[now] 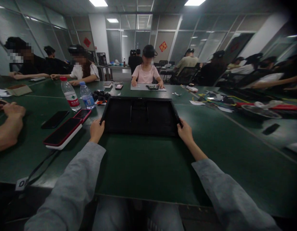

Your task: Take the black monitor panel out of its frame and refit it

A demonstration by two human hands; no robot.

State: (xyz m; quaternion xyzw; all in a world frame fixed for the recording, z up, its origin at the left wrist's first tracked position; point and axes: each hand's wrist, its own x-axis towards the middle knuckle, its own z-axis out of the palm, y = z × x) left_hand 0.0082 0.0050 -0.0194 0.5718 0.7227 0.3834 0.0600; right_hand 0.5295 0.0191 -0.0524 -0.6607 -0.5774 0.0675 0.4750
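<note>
In front of me at the middle of the table is a wide, flat black panel (119,118) with a raised rim, like a monitor or a shallow tray; I cannot tell which. Two thin pale lines run down its dark middle. My left hand (97,131) is closed around its left edge, fingers curled at the near corner. On the opposite side, my right hand (185,131) grips the right edge, with the thumb on the rim. The panel's underside is hidden.
Left of the panel are a red-rimmed phone on a white block (64,131), a black phone (55,119), a red-capped bottle (70,94) and a blue-capped bottle (87,96). Another person's hand (13,110) rests far left. Wires (217,96) and a fan-like grille (261,111) lie right.
</note>
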